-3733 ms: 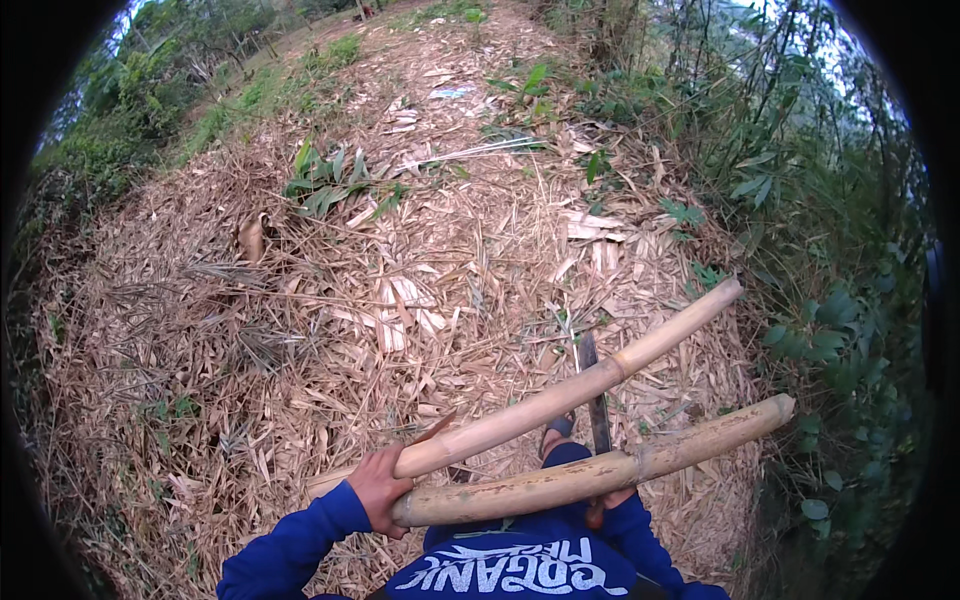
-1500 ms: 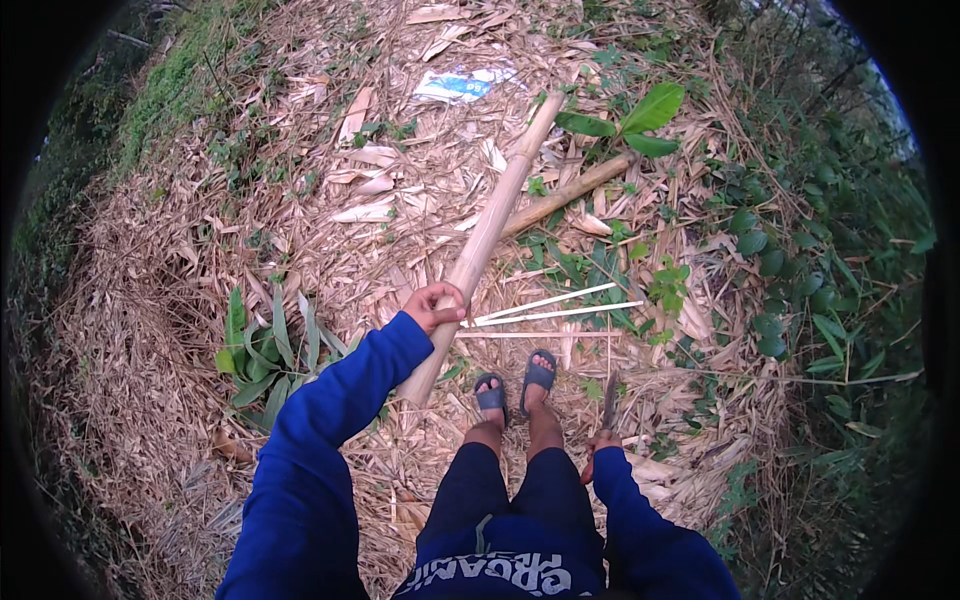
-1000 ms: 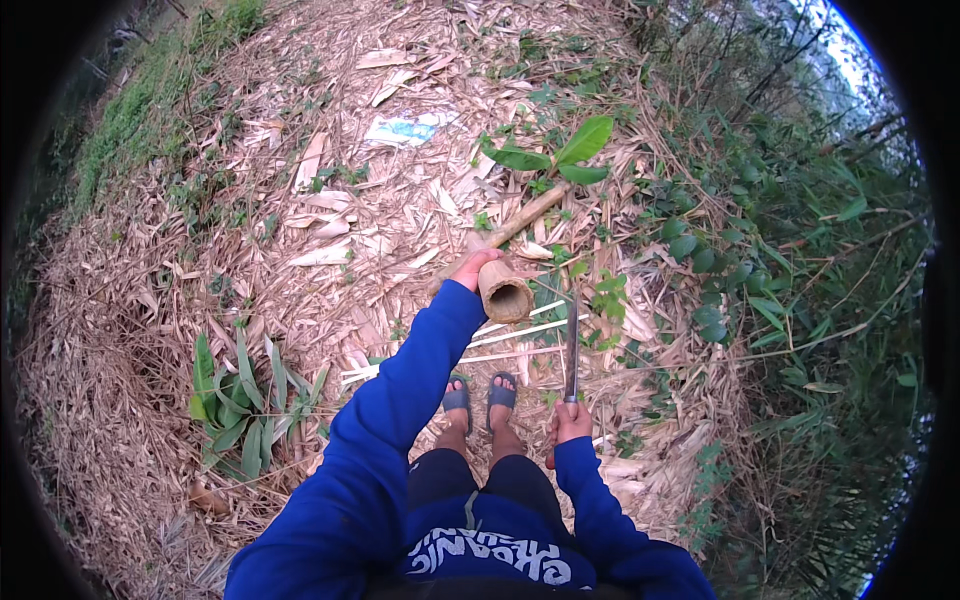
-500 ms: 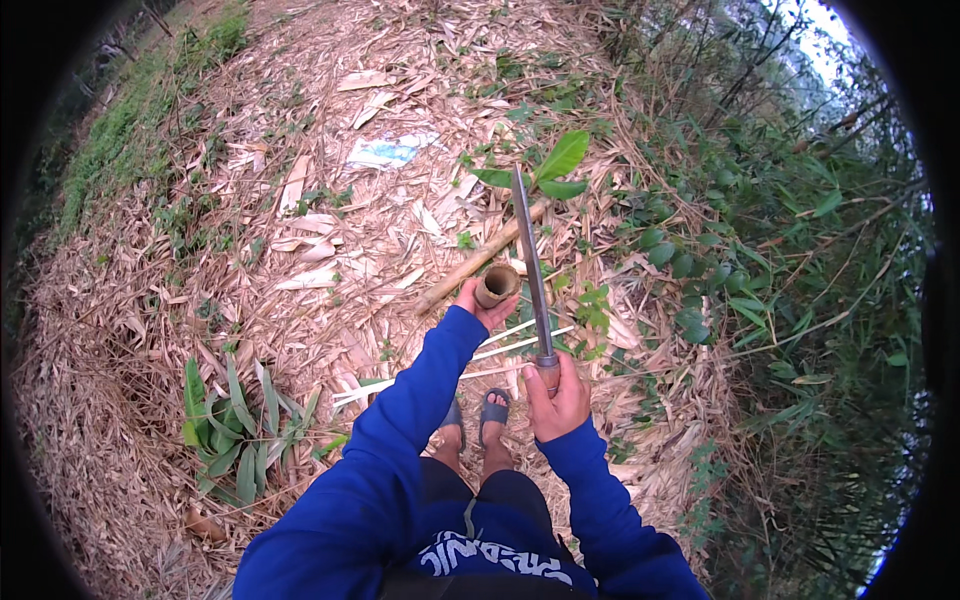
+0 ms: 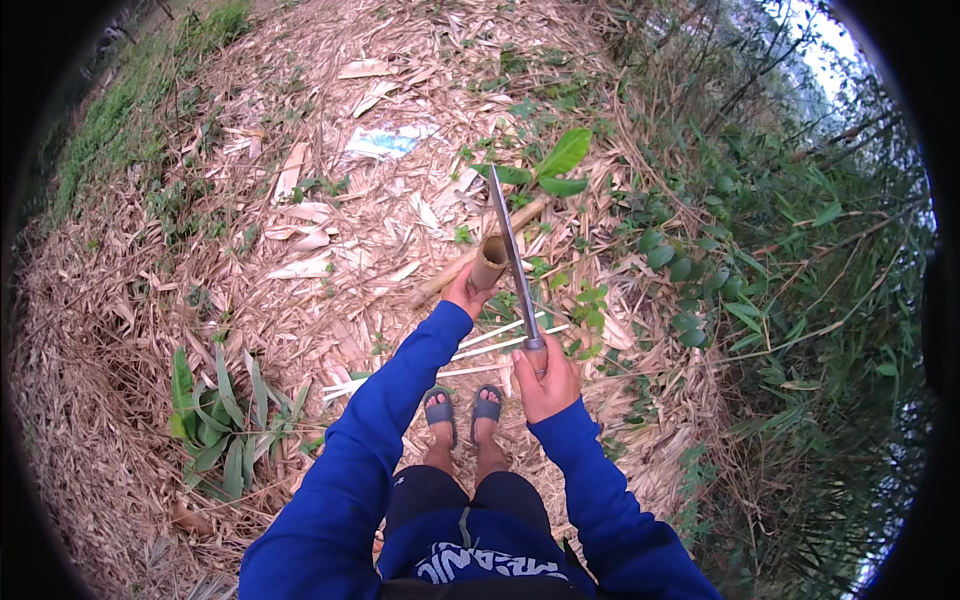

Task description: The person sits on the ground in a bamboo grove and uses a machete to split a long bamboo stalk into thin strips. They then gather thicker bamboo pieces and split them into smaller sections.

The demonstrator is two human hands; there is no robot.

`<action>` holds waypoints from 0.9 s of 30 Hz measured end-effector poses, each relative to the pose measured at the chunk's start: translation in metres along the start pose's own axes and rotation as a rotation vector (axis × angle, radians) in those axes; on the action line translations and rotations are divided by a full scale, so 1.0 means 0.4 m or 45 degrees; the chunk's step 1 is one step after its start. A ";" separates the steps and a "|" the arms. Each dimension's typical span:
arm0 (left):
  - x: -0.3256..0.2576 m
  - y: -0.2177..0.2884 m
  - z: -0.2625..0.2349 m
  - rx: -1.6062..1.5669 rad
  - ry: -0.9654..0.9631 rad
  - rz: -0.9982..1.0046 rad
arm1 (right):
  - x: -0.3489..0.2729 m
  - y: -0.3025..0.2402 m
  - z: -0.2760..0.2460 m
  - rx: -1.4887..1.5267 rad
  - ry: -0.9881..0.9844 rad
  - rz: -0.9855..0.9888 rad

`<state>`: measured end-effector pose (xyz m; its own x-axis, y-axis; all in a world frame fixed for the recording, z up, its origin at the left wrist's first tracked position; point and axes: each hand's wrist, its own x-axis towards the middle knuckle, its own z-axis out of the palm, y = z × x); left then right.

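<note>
Bamboo pole, first: carried no longer; now lies on the littered ground, far end toward that ground's right, leafy edge. Bamboo pole, second: turned in the left hand from lying crosswise to hollow end up. Right hand: raised from low at the side. Long knife: lifted, brought closer to the second pole's rim; contact not discernible.

bamboo tube in the left hand, knife in the right hand, its blade right of the tube's mouth, pole on the ground beyond, strips between pole and feet, leaf clump left, bushes right, sheet farther ahead
</note>
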<state>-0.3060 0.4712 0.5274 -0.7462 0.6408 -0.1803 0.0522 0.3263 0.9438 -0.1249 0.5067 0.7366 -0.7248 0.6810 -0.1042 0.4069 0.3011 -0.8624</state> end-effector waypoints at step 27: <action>-0.013 0.064 -0.089 0.611 0.436 0.882 | 0.068 0.164 -0.087 -0.022 -0.144 0.100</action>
<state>-0.3245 0.4514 0.5621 -0.5971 0.5848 0.5491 0.7761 0.2479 0.5799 -0.0986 0.5681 0.6945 -0.7482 0.6234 -0.2269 0.4733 0.2620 -0.8410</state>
